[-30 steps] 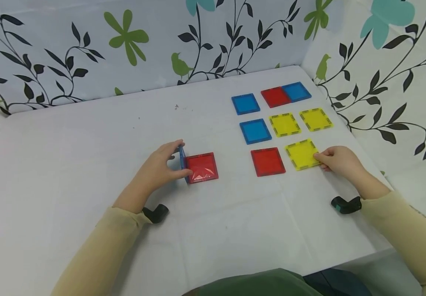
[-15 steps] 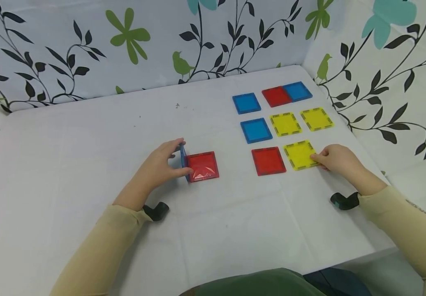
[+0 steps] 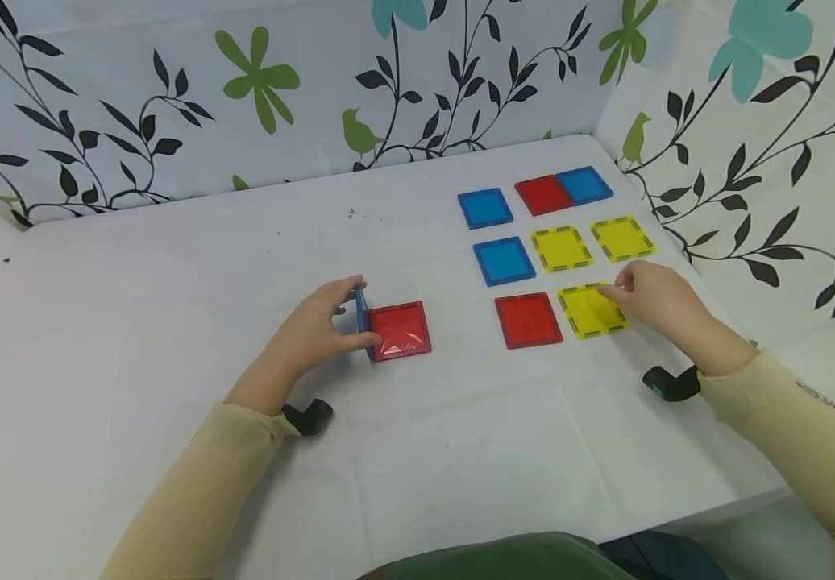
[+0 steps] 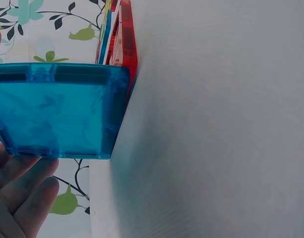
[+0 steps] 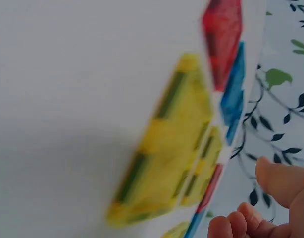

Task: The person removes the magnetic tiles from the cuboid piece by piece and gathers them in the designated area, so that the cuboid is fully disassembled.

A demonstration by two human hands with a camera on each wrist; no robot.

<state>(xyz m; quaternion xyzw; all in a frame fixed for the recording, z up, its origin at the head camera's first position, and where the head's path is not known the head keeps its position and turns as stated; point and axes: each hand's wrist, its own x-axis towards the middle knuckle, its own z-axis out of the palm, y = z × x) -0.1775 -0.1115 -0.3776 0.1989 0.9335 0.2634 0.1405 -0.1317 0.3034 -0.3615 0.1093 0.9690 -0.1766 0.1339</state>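
My left hand [image 3: 309,326] holds a blue magnetic tile [image 4: 53,119] on edge between thumb and fingers. That tile stands upright along the left side of a red magnetic tile [image 3: 400,332] lying flat; the thumb reaches over the red tile's edge. Over on the right, my right hand [image 3: 664,304] hovers at the right edge of a flat yellow magnetic tile [image 3: 590,312]. In the right wrist view, thumb and fingers are apart with nothing between them, and the yellow tile [image 5: 174,144] lies away from them, blurred.
Left of the yellow tile lies another red tile [image 3: 529,321]. Behind are two yellow tiles [image 3: 561,248], two separate blue tiles [image 3: 504,260], and a red tile [image 3: 542,195] touching a blue one [image 3: 584,185]. A patterned cloth [image 3: 301,48] hangs behind the white table [image 3: 135,322].
The yellow tile has shifted slightly left, nearer the red one. My right hand has since let go of it and lifted a little. The left hand stays in place.
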